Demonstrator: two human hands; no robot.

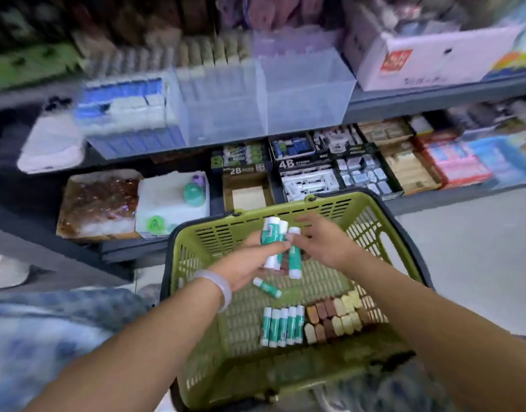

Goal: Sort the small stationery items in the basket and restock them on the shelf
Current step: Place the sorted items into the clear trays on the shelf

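**K:** Right, status on the basket (pixel 196 236)?

**M:** Sitting below the shelf (pixel 434 96), green, person is crouching over it. Left hand (pixel 244 263) is clenching its grip around a bunch of green-and-white glue sticks (pixel 272 242), at least three, held upright over the basket middle.

**K:** Right hand?

**M:** Right hand (pixel 321 245) is pinching the stick at the edge of the bunch (pixel 294 254). Looks like it's feeding it into the left grip or squaring the bunch up. Can't tell which.

**K:** Why bunch them?

**M:** Probably batching one type so it's going up in a single trip. Rest of that type is lying on the basket floor: one loose stick (pixel 267 287) just under the hands, plus a neat row of five (pixel 282 325) near the person's side.

**K:** Other stock?

**M:** Brown and cream erasers (pixel 336 318) are lying lined up touching the row's right side. Sorting by type is looking mostly done.

**K:** Where are they going?

**M:** Guessing the clear bins (pixel 306 93) on the upper shelf; two are looking empty. Blurred, so not certain.

**K:** Risk?

**M:** Bunch is fanning out at the top; a stick could be slipping out.
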